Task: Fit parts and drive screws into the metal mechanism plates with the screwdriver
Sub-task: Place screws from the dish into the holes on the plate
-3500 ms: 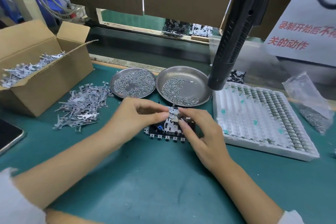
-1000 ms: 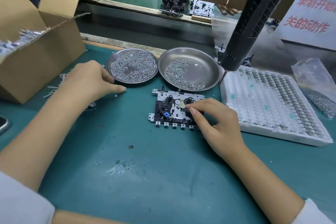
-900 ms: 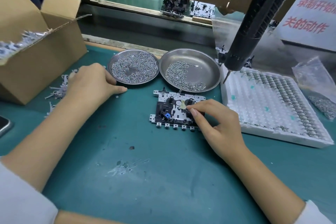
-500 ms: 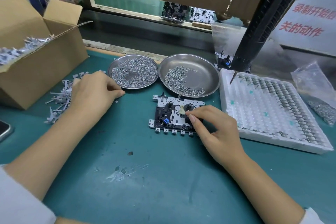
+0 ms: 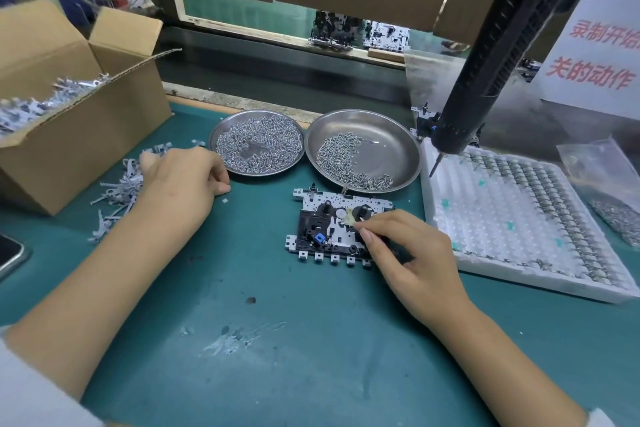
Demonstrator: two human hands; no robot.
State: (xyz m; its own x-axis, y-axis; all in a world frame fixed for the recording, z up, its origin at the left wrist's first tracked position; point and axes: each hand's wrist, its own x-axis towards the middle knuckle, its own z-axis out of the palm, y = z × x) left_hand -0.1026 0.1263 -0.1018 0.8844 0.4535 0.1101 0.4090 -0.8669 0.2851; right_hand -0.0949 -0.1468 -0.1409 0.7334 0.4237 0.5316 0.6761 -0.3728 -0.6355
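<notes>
The mechanism plate [image 5: 337, 224] lies flat on the green table [image 5: 277, 340] near its middle: a silver stamped metal frame with a row of small tabs along its near edge, black plastic parts, one blue piece and two black spindles. The right hand [image 5: 412, 255], coming in from 5 o'clock, rests on the plate's right part with thumb and forefinger pinched on a small pale part by the right spindle. The left hand [image 5: 180, 180], at 9 o'clock from the plate and well apart from it, lies knuckles up with fingers curled on the pile of metal brackets [image 5: 117, 191]; whether it holds one I cannot tell. Beyond, at 12 o'clock, sit two screw dishes [image 5: 401, 149]; the screwdriver [image 5: 485, 62] hangs at 2 o'clock. Since 3.5 seconds ago the left hand has left the plate.
</notes>
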